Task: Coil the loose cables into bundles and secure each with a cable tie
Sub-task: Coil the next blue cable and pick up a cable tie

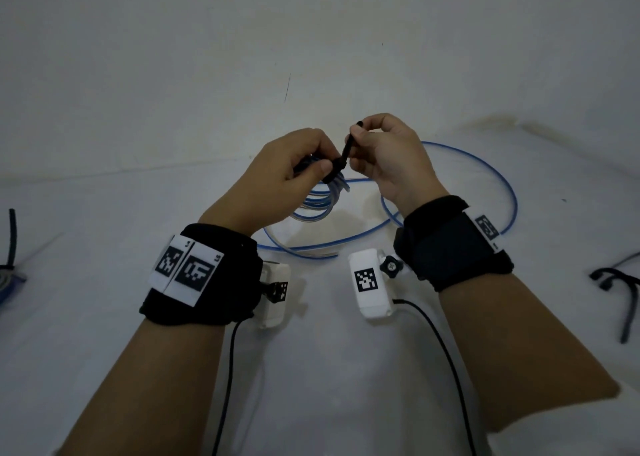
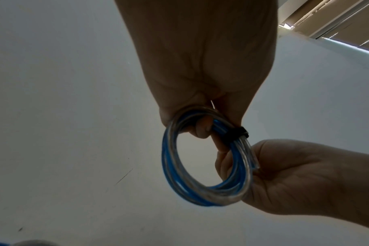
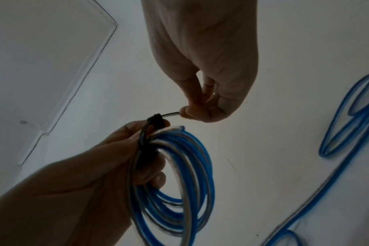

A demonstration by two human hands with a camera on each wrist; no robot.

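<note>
My left hand [image 1: 304, 164] holds a coil of blue and clear cable [image 1: 317, 201] above the white table, fingers curled round its upper part [image 2: 202, 126]. A black cable tie [image 1: 337, 169] is looped around the coil [image 3: 179, 183] where the left hand grips it. My right hand [image 1: 360, 140] pinches the free tail of the tie [image 3: 171, 114] between thumb and fingertips [image 3: 187, 111], just to the right of the left hand. The tail stands up from the tie's head [image 3: 156, 119]. In the left wrist view the tie band [image 2: 236, 134] crosses the coil's strands.
A loose blue cable [image 1: 485, 164] lies in wide loops on the white table [image 1: 311, 369] behind and right of my hands. More black ties [image 1: 616, 282] lie at the right edge. At the left edge sits another blue bundle [image 1: 10, 279] with a black tie.
</note>
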